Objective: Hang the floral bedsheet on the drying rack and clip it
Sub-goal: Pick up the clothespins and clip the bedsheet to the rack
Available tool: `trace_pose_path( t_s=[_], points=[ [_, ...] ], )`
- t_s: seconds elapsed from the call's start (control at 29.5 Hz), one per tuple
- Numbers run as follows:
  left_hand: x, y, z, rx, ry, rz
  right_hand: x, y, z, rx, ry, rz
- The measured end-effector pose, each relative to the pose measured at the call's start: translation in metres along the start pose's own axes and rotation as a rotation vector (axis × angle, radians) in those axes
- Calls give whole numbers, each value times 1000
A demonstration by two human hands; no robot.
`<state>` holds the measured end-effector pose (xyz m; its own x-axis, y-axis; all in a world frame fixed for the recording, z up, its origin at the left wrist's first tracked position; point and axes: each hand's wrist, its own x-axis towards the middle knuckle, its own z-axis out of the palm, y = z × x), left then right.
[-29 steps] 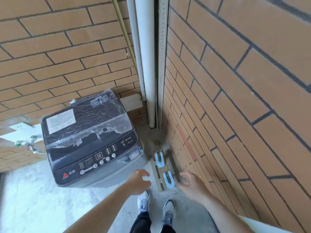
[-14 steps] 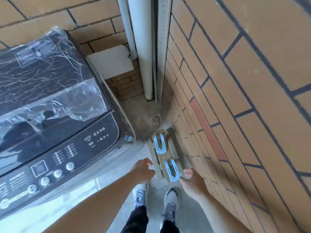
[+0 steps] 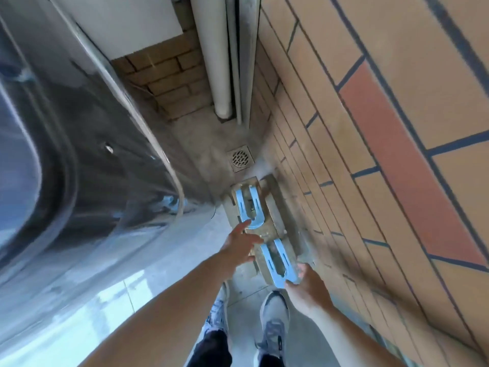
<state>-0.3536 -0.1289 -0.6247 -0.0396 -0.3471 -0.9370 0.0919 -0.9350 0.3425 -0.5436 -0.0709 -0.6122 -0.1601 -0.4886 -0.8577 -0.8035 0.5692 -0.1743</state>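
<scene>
Down in the corner now: left hand (image 3: 239, 243) stretched out, fingers spread loose, forefinger tip touching the curved end of the far U-shaped bracket (image 3: 248, 207), gripping nothing. Right hand (image 3: 304, 286) at five o'clock from it, fingers curled against the near end of the second U-shaped bracket (image 3: 279, 263); cannot tell whether closed round it or only pressed to its edge. Both brackets pale blue, flat, metallic-looking, slotted along the arms, lying end to end on a narrow wooden slab (image 3: 267, 231), tan and worn, set on the floor beside the wall. No floral bedsheet or drying rack anywhere in view, so no telling where either lies relative to the hands. At twelve o'clock from the slab, a square floor drain (image 3: 240, 157) with a round perforated grate, sunk in rough grey concrete floor (image 3: 203, 139). Beyond that, two white pipes (image 3: 211, 54) rising upright in the corner, smooth and dusty. Brick-tile wall (image 3: 383, 128) filling the three o'clock side, tan faces with dark grout, one redder tile among them. At nine o'clock, a washing machine (image 3: 79, 154), dark, glossy, wrapped in crinkled clear film. At six o'clock, grey sneakers (image 3: 272, 321) and dark trouser legs, blurred.
</scene>
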Motion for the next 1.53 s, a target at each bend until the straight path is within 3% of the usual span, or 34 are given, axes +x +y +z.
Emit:
trace_pose_path(
  t_s=[0.1,0.34,0.41,0.54,0.75,0.88,1.02,1.15,1.26,1.36,1.43,1.53],
  points=[
    [15,2,0,-114,47,-37,20,0,12,-13,-3,36],
    [43,2,-4,-139,158,-2,50,11,39,-13,-20,155],
    [36,0,-9,16,276,95,50,12,41,23,14,151],
    [6,-16,-25,576,460,290,22,-1,33,-8,97,102],
    [-104,-10,-47,762,474,346,-72,-19,-18,-31,304,1],
    [-186,8,-56,743,369,332,-136,-40,-56,-3,279,-143],
    [-282,20,-63,636,308,290,-213,-59,-97,149,242,-156],
    [-370,26,-73,488,338,290,-291,-73,-124,213,219,-128],
    [-419,22,-78,364,461,265,-339,-80,-133,248,210,-128],
    [-449,16,-83,204,523,137,-370,-84,-135,264,176,-126],
    [-470,7,-88,47,466,-6,-392,-89,-136,253,133,-151],
    [-492,-5,-92,-187,431,-85,-404,-94,-136,198,45,-179]
  ],
)
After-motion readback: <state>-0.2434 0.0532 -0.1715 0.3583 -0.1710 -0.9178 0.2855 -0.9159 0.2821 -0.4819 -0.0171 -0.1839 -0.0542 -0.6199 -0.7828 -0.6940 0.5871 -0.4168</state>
